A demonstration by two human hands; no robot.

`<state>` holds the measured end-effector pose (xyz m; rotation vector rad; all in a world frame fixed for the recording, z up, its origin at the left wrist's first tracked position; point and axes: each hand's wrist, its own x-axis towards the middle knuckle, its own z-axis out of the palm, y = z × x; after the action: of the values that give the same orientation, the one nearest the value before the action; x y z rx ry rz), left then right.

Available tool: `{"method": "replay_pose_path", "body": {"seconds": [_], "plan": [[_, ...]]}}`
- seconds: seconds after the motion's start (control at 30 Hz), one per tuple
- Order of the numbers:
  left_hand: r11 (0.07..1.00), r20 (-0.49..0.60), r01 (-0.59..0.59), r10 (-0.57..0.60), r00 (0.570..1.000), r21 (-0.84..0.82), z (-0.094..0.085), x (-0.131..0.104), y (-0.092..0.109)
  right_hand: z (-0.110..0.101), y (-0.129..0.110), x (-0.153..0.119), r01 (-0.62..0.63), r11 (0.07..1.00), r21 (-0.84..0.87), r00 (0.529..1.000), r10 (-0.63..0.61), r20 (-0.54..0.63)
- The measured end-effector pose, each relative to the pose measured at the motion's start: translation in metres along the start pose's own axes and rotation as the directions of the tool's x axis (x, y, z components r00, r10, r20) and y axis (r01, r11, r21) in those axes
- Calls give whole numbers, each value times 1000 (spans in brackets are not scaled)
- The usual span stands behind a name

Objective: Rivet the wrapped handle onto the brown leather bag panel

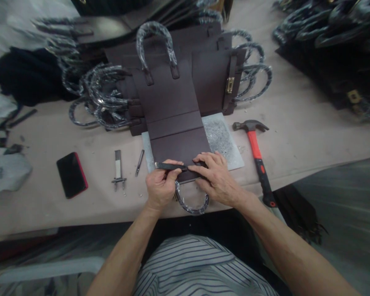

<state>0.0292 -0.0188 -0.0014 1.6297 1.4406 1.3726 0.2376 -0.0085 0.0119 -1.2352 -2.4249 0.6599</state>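
A dark brown leather bag panel [172, 111] lies flat on a grey metal slab [222, 139], with one plastic-wrapped handle [156, 41] at the far end and another handle [193, 203] hanging over the table's near edge. My left hand [160, 185] grips a thin dark metal tool [169, 166] laid across the panel's near edge. My right hand [216, 176] presses its fingers flat on the panel right beside the tool's tip.
A red-handled hammer [257, 154] lies to the right. A punch-like tool [119, 168], a small metal rod [139, 162] and a phone in a red case [71, 174] lie to the left. Stacks of brown bag panels [212, 78] with wrapped handles fill the back.
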Motion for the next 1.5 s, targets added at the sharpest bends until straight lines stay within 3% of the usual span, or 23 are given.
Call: {"method": "replay_pose_path", "body": {"seconds": [0.27, 0.63, 0.9, 1.5], "plan": [[996, -21, 63, -64, 998, -60, 0, -6, -8, -4, 2, 0, -3, 999, 54, 999, 0, 46], [996, -68, 47, -52, 996, -72, 2, -7, -6, -9, 7, -4, 17, 985, 172, 999, -25, 43], [996, -94, 53, -60, 994, -77, 1, -9, -6, -2, 6, -4, 14, 984, 175, 998, -4, -55], [996, -61, 86, -88, 994, -34, -2, -8, -5, -2, 1, -1, -40, 991, 125, 998, 44, -34]]}}
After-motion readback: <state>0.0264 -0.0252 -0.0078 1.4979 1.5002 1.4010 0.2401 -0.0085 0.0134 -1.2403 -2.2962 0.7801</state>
